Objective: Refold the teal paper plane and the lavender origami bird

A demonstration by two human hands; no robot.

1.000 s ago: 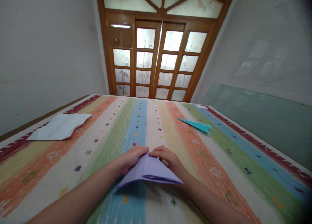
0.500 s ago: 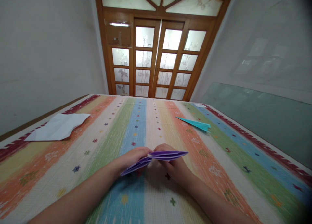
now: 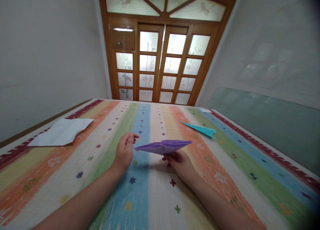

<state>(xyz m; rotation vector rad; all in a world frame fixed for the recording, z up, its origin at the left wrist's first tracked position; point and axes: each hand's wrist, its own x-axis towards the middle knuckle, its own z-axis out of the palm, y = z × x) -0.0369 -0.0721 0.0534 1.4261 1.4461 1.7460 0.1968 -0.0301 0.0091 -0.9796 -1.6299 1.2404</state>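
Over the middle of the table is a long folded purple paper (image 3: 156, 147), pointed at both ends and lying nearly level. My right hand (image 3: 181, 163) grips its underside near the middle, thumb and fingers pinching it. My left hand (image 3: 125, 150) is raised just beyond the paper's left tip. Its fingers are loosely bent, with nothing visible in them, and a small gap separates it from the paper.
A turquoise paper plane (image 3: 200, 128) lies farther back on the right. To the left is a creased white sheet (image 3: 61, 132). A striped cloth (image 3: 100, 186) covers the table, and a small white piece (image 3: 205, 110) sits near its far right edge. Wooden glazed doors (image 3: 162, 63) stand beyond.
My left hand has let go of the purple paper and moved up and left. The paper has risen slightly in my right hand and changed from a bent, fanned shape to a straighter one.
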